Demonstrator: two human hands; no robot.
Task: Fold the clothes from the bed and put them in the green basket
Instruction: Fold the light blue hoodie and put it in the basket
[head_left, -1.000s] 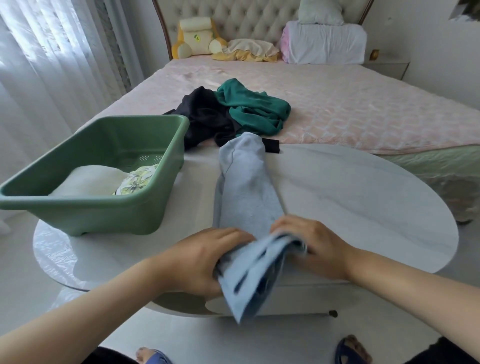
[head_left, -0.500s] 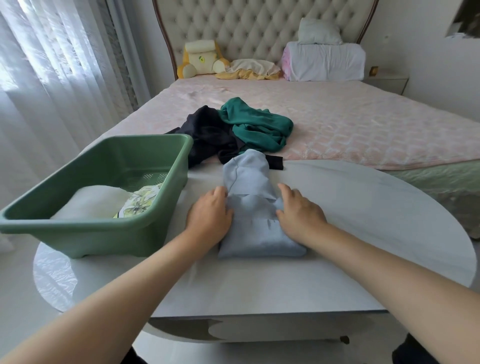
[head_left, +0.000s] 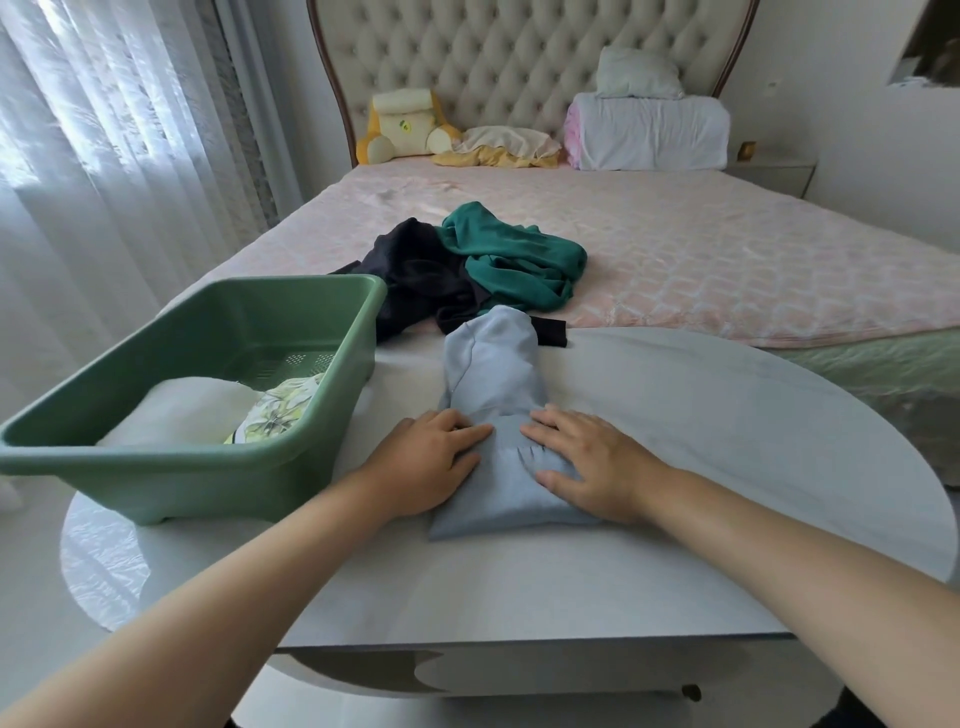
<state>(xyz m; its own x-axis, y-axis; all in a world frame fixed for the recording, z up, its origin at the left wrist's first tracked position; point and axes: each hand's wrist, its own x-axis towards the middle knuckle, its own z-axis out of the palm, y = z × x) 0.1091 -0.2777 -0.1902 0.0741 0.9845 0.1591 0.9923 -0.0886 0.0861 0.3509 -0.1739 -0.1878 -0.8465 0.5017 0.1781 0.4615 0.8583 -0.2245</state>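
Note:
A light blue garment (head_left: 493, 374) lies folded over on the white oval table (head_left: 727, 441). My left hand (head_left: 426, 462) presses flat on its left side and my right hand (head_left: 587, 462) lies flat on its right side, fingers straight. The green basket (head_left: 218, 467) stands on the table's left part and holds a white folded item (head_left: 182, 410) and a floral one (head_left: 280, 410). On the pink bed (head_left: 727, 260) beyond lie a crumpled black garment (head_left: 421, 280) and a teal garment (head_left: 514, 254).
Sheer curtains (head_left: 104, 156) hang at the left. A tufted headboard (head_left: 519, 67), a yellow plush cushion (head_left: 405, 124) and stacked white bedding (head_left: 649, 130) sit at the bed's far end. A nightstand (head_left: 774, 171) stands at the right.
The lower end of the blue garment, held up a second ago, has been folded over onto its upper part. Both hands went from gripping it to pressing on the fold.

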